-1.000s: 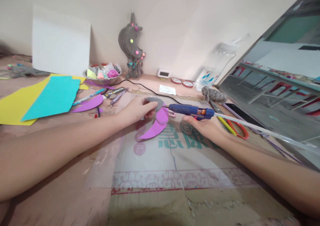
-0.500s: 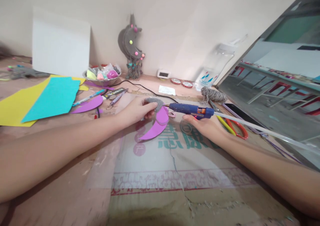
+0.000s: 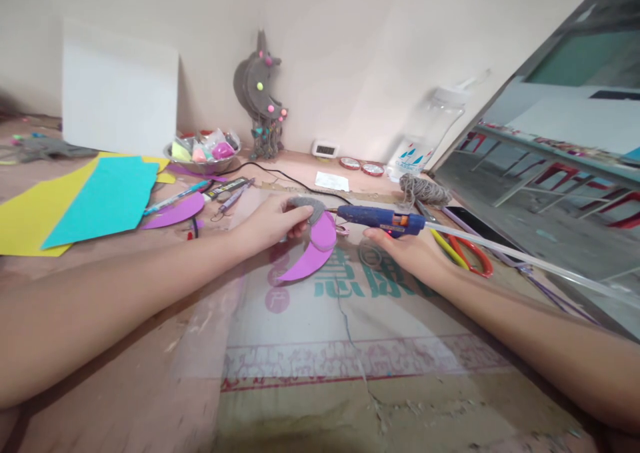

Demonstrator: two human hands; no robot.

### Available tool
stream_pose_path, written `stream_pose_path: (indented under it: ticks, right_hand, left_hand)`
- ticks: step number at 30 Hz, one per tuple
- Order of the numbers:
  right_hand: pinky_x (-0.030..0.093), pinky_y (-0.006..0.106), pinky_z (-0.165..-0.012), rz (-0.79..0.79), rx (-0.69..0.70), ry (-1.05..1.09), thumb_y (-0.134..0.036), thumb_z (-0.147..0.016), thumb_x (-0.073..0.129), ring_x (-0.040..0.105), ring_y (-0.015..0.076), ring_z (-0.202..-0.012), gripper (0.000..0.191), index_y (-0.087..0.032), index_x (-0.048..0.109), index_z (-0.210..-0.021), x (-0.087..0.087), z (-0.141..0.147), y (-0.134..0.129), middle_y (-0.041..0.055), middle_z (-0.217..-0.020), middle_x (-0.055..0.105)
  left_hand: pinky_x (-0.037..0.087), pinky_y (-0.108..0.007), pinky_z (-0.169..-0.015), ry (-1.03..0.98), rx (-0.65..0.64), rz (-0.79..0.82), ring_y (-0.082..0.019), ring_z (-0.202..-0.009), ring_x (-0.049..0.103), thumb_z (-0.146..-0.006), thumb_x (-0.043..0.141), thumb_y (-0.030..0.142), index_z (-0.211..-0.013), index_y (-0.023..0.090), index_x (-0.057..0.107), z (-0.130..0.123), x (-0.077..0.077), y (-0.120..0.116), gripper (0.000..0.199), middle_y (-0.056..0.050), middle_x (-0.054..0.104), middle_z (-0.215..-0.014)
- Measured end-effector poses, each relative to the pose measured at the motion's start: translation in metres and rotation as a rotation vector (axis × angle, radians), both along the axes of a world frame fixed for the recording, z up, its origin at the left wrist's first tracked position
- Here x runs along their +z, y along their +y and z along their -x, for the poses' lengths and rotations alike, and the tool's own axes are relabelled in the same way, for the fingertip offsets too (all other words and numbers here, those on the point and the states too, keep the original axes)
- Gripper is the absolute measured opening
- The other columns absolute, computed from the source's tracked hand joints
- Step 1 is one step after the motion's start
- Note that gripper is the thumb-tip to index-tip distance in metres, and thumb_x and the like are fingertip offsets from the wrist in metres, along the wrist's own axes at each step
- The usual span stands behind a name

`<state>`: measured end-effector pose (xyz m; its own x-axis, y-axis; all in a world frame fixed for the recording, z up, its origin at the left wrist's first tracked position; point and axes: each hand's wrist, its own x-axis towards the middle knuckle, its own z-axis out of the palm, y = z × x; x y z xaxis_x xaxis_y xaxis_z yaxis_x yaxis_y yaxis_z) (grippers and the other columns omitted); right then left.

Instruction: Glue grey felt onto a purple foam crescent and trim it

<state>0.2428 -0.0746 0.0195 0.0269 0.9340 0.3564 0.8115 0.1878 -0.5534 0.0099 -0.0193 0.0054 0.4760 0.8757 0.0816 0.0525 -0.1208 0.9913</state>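
Observation:
My left hand [image 3: 283, 219] pinches the upper end of a purple crescent cutout [image 3: 315, 256], whose top part is wrapped in grey yarn. The cutout's bare purple tip curves down to the left above the printed sheet. In my right hand [image 3: 407, 246] is a blue hot glue gun [image 3: 375, 218], with a long clear glue stick [image 3: 500, 249] sticking out of its back end. The gun's nozzle points left and is right beside the yarn-wrapped edge; whether it touches cannot be told. A loop of yarn shows across the cutout's middle.
Yellow paper [image 3: 35, 206] and turquoise paper [image 3: 105, 199] lie left, near pens and a bowl [image 3: 200, 163] of small packets. A grey moon ornament [image 3: 257, 93] stands against the back wall. Right are a grey yarn bundle [image 3: 425, 191], orange-handled scissors [image 3: 473, 256], a phone [image 3: 483, 233] and a bottle [image 3: 425, 133].
Almost nothing differs. The whole view has shifted very slightly, and both hands keep their hold on the crescent cutout and the glue gun.

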Motion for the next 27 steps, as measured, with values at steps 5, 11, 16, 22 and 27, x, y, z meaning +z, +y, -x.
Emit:
stream_pose_path:
  ticks: [5, 11, 16, 22, 27]
  right_hand:
    - [0.054, 0.046, -0.089, -0.001, 0.02, 0.008, -0.05, -0.077, 0.065, 0.067, 0.0322, -0.099, 0.031, -0.023, 0.071, -0.089, 0.001, 0.0, 0.0, 0.0065, -0.092, 0.075]
    - [0.054, 0.047, -0.09, 0.007, 0.023, 0.021, -0.05, -0.077, 0.065, 0.067, 0.0329, -0.099, 0.03, -0.023, 0.071, -0.089, 0.0, -0.001, 0.002, 0.0066, -0.087, 0.075]
    - [0.054, 0.043, -0.09, 0.033, 0.121, 0.049, -0.048, -0.082, 0.06, 0.067, 0.0299, -0.101, 0.033, -0.024, 0.07, -0.103, -0.003, -0.004, 0.006, 0.0053, -0.101, 0.074]
    - [0.055, 0.044, -0.083, -0.036, 0.007, -0.001, -0.052, -0.081, 0.058, 0.068, 0.0305, -0.091, 0.032, -0.023, 0.072, -0.088, -0.006, -0.013, 0.005, 0.0059, -0.076, 0.073]
    - [0.055, 0.043, -0.079, -0.018, -0.025, -0.029, -0.053, -0.081, 0.056, 0.068, 0.0294, -0.085, 0.034, -0.022, 0.069, -0.075, -0.007, -0.015, 0.004, 0.005, -0.063, 0.067]
  left_hand:
    - [0.034, -0.02, -0.046, 0.0, -0.001, -0.011, -0.007, -0.048, 0.044, -0.083, 0.054, 0.026, -0.06, 0.015, 0.051, 0.001, 0.001, -0.001, 0.026, 0.001, 0.05, -0.054]
    - [0.033, -0.019, -0.045, 0.054, -0.005, -0.06, -0.007, -0.047, 0.044, -0.084, 0.054, 0.027, -0.062, 0.014, 0.052, 0.001, 0.002, -0.002, 0.025, 0.002, 0.05, -0.053]
    - [0.032, -0.019, -0.044, 0.029, -0.028, -0.062, -0.006, -0.047, 0.042, -0.085, 0.053, 0.025, -0.065, 0.015, 0.05, 0.001, 0.001, -0.002, 0.023, 0.003, 0.048, -0.054]
    - [0.033, -0.019, -0.046, 0.009, -0.011, -0.042, -0.006, -0.049, 0.043, -0.085, 0.051, 0.025, -0.063, 0.015, 0.047, 0.001, -0.004, 0.001, 0.025, 0.002, 0.047, -0.056]
    - [0.034, -0.02, -0.046, 0.034, 0.039, -0.052, -0.007, -0.048, 0.044, -0.085, 0.051, 0.025, -0.061, 0.016, 0.047, 0.001, -0.005, 0.003, 0.026, 0.002, 0.048, -0.055]
